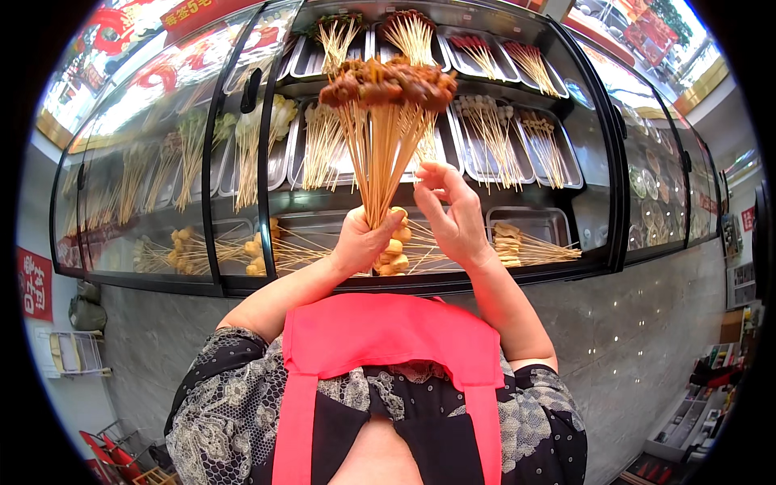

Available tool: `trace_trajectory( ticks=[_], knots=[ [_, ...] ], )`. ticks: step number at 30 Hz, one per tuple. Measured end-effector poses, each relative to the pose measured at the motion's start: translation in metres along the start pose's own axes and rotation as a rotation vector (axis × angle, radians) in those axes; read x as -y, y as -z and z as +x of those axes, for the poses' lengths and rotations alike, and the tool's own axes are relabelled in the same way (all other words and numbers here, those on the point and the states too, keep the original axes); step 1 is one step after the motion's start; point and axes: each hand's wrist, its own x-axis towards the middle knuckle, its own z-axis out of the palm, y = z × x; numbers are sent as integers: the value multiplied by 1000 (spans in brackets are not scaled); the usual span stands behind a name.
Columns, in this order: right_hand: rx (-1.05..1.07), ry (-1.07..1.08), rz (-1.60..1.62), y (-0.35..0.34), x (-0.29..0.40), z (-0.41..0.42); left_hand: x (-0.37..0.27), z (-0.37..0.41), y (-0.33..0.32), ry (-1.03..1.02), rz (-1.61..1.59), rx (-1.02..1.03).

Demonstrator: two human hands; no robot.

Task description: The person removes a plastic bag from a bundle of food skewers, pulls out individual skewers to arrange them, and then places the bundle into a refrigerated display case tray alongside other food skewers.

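My left hand [362, 241] grips a thick bundle of bamboo skewers [383, 157] by the lower ends of the sticks. Reddish-brown pieces of seasoned meat [388, 85] cluster at the top of the bundle, slightly blurred. To the right of the sticks, my right hand [451, 212] is raised with bent fingers and holds nothing that I can see. Its fingertips are close to the bundle, apparently apart from it. Just under the left hand, round yellow balls on skewers [394, 248] lie in a metal tray on the bottom level of the display case.
A glass-fronted display case [388, 282] spans the view, its black-framed door [239, 151] slid left. Metal trays [291, 151] inside hold more skewers: white balls [485, 109], leafy vegetables [276, 118], dark red meat [527, 51] and folded tofu-like sheets [508, 244]. Grey tile floor [630, 321] lies below.
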Motion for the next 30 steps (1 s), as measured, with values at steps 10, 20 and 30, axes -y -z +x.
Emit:
trace_trajectory(
  ticks=[10,20,30],
  knots=[
    [368,-365,592,-23,-16,-27,50,-11,-16,-290,225,130],
    [541,-623,1044,-20,-19,-28,41,-5,-3,314,244,675],
    [557,-456,375,-25,-29,-51,36,-28,-24,264,6,316]
  ],
)
